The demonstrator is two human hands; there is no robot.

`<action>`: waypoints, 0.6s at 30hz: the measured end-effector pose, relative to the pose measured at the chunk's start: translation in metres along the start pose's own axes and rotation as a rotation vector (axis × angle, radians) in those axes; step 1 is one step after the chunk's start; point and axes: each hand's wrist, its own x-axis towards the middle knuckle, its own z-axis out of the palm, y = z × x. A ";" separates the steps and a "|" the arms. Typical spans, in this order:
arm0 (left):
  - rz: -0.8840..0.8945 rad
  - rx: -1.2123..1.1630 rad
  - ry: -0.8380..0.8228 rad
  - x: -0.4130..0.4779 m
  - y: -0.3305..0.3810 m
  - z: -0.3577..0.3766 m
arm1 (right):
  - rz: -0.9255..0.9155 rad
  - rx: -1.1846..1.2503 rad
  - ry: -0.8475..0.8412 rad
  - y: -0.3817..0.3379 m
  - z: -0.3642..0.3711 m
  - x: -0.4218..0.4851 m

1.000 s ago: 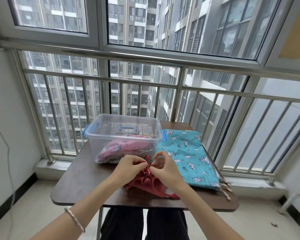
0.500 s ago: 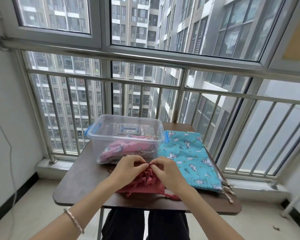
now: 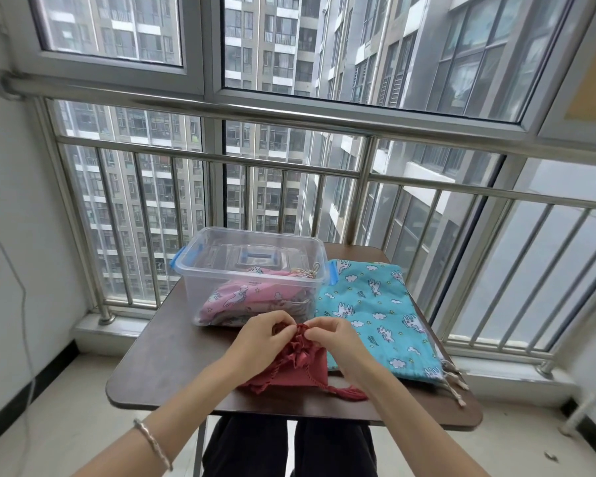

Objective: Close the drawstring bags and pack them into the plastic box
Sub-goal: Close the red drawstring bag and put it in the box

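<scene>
Now the red bag (image 3: 291, 366) mouth is bunched tighter than a second ago; your left hand (image 3: 262, 339) and right hand (image 3: 334, 339) both pinch its neck on the table (image 3: 159, 366), just before the box (image 3: 255, 273). Nearly closed; blue bag (image 3: 375, 315) still waits.

Two bare forearms are extended forward and converge over the near half of the table (image 3: 159, 366). The left hand (image 3: 258, 342) and right hand (image 3: 338, 339) are held close together, fingers curled and pinched on the gathered mouth of the red bag (image 3: 295, 368). A thin bracelet (image 3: 152, 442) is worn on the left wrist.
</scene>
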 end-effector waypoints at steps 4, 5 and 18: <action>-0.099 -0.123 -0.036 0.003 -0.003 0.002 | -0.186 -0.166 0.114 0.000 0.006 -0.005; -0.120 -0.156 -0.042 0.004 -0.004 0.001 | -0.223 -0.212 0.128 0.002 0.006 -0.005; -0.288 -0.412 -0.074 0.005 -0.003 0.002 | -0.445 -0.460 0.178 0.009 0.006 -0.001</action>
